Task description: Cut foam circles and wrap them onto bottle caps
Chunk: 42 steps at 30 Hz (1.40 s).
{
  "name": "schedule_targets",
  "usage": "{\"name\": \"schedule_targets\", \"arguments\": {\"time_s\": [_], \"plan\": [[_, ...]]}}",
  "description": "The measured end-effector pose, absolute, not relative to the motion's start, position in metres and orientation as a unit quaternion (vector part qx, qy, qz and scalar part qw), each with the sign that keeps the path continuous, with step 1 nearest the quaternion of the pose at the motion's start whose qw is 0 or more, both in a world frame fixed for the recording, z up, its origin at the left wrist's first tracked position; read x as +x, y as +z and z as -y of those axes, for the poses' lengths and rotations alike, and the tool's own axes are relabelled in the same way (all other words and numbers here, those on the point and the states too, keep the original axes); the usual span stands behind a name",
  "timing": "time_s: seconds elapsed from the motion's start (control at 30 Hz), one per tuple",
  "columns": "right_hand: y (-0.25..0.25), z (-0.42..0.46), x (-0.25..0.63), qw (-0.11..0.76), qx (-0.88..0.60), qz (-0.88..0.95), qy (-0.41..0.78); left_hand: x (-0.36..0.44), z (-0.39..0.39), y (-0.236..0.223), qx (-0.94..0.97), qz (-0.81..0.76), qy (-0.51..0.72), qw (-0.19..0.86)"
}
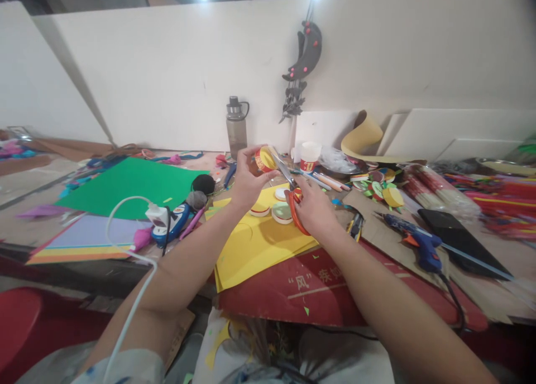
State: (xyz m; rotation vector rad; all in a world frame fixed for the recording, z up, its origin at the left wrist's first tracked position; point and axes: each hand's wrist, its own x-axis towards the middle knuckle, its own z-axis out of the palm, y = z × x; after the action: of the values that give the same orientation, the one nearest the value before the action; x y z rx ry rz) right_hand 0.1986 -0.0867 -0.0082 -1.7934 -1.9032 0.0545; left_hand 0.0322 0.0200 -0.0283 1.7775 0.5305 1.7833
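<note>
Cluttered worktop [17, 228]: above its yellow sheets [247, 261], your left fingers [268, 176] pinch a red-sided yellow disc [263, 159]; your right fingers [305, 187] grip scissors [288, 177].

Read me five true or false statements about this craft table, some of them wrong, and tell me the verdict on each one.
1. The right hand holds the orange-handled scissors. True.
2. The left hand holds the glue gun. False: it holds a round red-and-yellow piece, and the glue gun lies on the table at the right.
3. The green sheet lies to the left of the yellow sheets. True.
4. The bottle is lying on its side. False: it stands upright in front of the white board.
5. A dark crescent ornament hangs against the white board. True.
</note>
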Motion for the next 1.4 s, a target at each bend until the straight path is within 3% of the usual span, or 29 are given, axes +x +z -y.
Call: {"name": "schedule_targets", "arguments": {"time_s": [0.6, 1.4], "plan": [[-0.008, 0.082, 0.206, 0.249, -0.649, 0.718, -0.023, 0.024, -0.027, -0.019, 0.623, -0.169, 0.661, 0.382], [-0.014, 0.075, 0.215, 0.306, -0.613, 0.726, -0.066, 0.014, -0.022, -0.011, 0.643, -0.13, 0.578, 0.486]]}}
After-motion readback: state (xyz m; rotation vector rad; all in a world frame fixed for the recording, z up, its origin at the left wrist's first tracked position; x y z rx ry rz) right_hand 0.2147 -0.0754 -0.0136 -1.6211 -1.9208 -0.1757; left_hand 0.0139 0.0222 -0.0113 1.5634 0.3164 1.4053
